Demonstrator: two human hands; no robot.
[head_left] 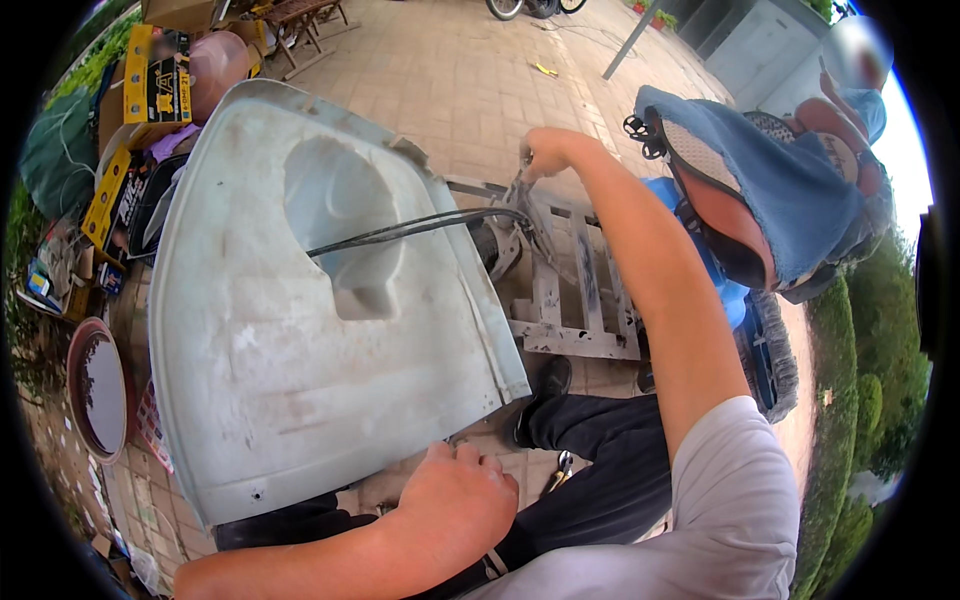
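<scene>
The left hand (455, 500) clamps the near edge of the pale plastic panel (300, 330), steadying it upright over the lap. The right hand (540, 155), grip closed, pulls dark cables (420, 226) taut beyond it.

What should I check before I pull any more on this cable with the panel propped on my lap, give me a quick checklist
1. Left hand steadying the lower edge of the pale moulded panel: ok, it rests against that edge.
2. Right hand gripping the far end of the dark cable: ok, closed around it.
3. Cable path through the panel's recess: cannot tell, where it goes in is hidden.
4. Cable free of the white metal frame: cannot tell, they overlap near the hand.
5. Room on the right: not ok, a cloth-draped scooter seat sits close to the forearm.
6. Keys on the lap: ok, lying apart from the panel.
</scene>
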